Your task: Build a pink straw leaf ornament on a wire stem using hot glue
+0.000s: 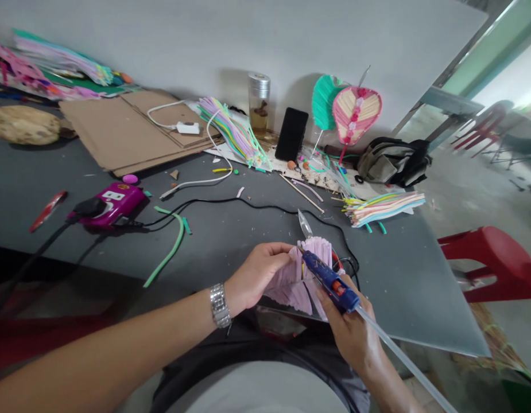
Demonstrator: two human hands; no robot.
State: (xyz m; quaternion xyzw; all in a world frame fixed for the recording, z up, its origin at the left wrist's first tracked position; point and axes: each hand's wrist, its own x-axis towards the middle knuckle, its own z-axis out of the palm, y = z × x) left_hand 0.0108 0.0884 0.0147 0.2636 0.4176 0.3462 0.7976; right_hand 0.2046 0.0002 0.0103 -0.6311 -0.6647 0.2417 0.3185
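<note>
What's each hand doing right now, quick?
Left hand: closed, pinching the pale-purple, fuzzy, ribbed piece.
Right hand: closed, holding the blue plastic glue gun with a long translucent stick.

My two hands [256,276], one hot-glue gun [332,281].
I count one wristwatch [220,306], two hand fans [357,115], one smartphone [291,133], one lidded bottle [259,103].
</note>
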